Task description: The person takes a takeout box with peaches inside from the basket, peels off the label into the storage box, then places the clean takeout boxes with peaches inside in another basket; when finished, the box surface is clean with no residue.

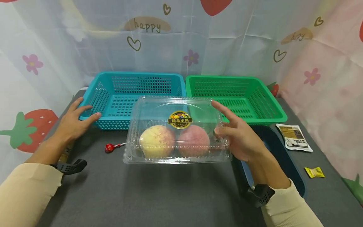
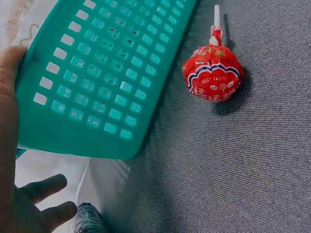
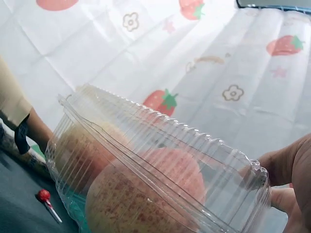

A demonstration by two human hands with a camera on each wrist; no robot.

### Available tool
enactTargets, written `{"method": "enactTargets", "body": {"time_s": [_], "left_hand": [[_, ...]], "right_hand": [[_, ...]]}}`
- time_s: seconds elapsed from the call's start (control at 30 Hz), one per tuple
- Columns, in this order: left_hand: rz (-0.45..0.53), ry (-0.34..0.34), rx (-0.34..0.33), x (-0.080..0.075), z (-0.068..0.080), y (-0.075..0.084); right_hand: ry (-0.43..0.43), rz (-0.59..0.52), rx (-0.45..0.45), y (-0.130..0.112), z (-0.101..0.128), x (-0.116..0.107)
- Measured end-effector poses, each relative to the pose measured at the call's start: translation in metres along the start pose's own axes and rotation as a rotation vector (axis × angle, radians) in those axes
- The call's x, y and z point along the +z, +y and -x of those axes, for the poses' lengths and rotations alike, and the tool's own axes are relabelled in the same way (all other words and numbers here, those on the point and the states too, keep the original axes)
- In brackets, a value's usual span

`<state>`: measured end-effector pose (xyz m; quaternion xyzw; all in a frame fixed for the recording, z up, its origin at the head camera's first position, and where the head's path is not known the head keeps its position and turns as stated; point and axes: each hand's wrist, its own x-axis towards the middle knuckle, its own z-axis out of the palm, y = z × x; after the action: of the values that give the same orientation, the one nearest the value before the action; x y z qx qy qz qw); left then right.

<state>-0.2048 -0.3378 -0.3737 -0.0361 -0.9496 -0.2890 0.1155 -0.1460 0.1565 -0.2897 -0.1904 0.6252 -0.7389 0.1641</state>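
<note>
Clamshell box (image 1: 175, 132) holding two peaches (image 1: 157, 141), right hand (image 1: 241, 135) seemingly touching; baskets behind

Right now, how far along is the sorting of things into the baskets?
Nothing looks sorted: the teal basket and green basket show nothing inside. In hand: the right hand touches the clear clamshell of peaches; the left hand rests at the teal basket. The lollipop remains on the table.
</note>
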Motion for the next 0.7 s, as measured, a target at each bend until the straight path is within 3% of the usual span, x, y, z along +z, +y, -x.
{"method": "enactTargets", "body": {"time_s": [0.33,0.7], "left_hand": [[-0.005,-0.033,-0.005,-0.002,-0.002,-0.002],[-0.007,-0.04,-0.01,-0.001,-0.002,-0.003]], "right_hand": [[0.012,-0.028,0.006,0.036,0.022,-0.002],[0.045,-0.119,0.054,0.068,0.027,-0.001]]}}
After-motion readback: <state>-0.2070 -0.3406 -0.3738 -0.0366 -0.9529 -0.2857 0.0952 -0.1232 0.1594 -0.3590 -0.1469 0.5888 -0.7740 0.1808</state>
